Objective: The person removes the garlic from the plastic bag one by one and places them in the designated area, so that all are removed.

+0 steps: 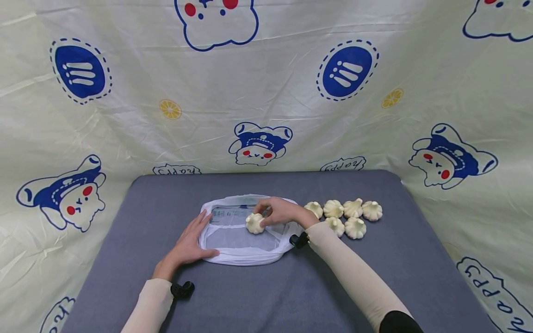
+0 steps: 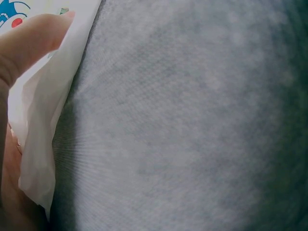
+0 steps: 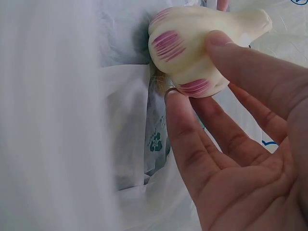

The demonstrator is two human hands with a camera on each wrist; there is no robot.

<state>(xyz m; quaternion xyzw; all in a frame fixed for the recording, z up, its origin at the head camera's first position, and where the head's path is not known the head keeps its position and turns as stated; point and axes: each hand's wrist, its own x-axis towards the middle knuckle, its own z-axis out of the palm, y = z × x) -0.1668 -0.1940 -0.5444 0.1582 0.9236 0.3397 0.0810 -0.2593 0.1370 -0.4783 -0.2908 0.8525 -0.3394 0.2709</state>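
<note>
A white plastic bag point(image 1: 250, 258) lies spread on the table with its mouth facing up and its rim folded outward. My left hand point(image 1: 192, 240) rests along the bag's left edge, thumb over the near rim and fingers up the side. In the left wrist view, the straight thumb lies over the bag's white film point(image 2: 41, 110). Over the bag's mouth, my right hand point(image 1: 280, 211) pinches a garlic bulb point(image 1: 254, 223) between thumb and fingers. The right wrist view shows purple streaks on this bulb point(image 3: 192, 48), with its stem pointing right and its roots toward the bag.
Several more garlic bulbs point(image 1: 353, 209) sit in two rows right of the bag, partly hidden by the right forearm. A grey cloth covers the table point(image 1: 266, 300). Behind it hangs a pale printed curtain point(image 1: 283, 92). A black wrist device point(image 1: 182, 290) is on the left wrist.
</note>
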